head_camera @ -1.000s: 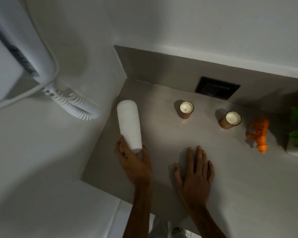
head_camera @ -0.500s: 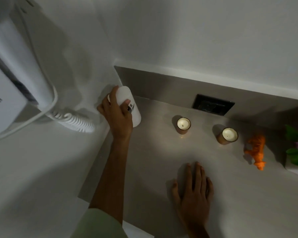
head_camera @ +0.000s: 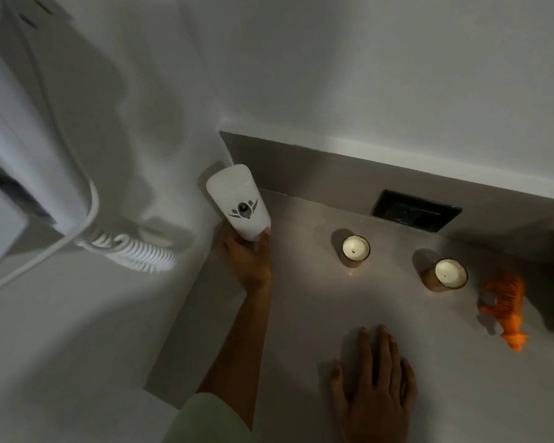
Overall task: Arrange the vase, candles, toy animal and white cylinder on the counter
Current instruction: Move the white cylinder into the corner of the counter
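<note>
We see the left hand [head_camera: 248, 260] gripping the base of the white cylinder [head_camera: 239, 203], which stands in the back left corner of the bench [head_camera: 301, 314], beside the wall, its dark emblem facing us. The right hand [head_camera: 373, 388] lies open and flat on the bench. To the right stand two candles [head_camera: 355, 251] [head_camera: 450, 274], then the orange toy animal [head_camera: 506, 306].

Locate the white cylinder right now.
Head view, far-left back corner of the counter: the white cylinder stands by the side wall, gripped at its base by the left hand, left of the nearer candle.
</note>
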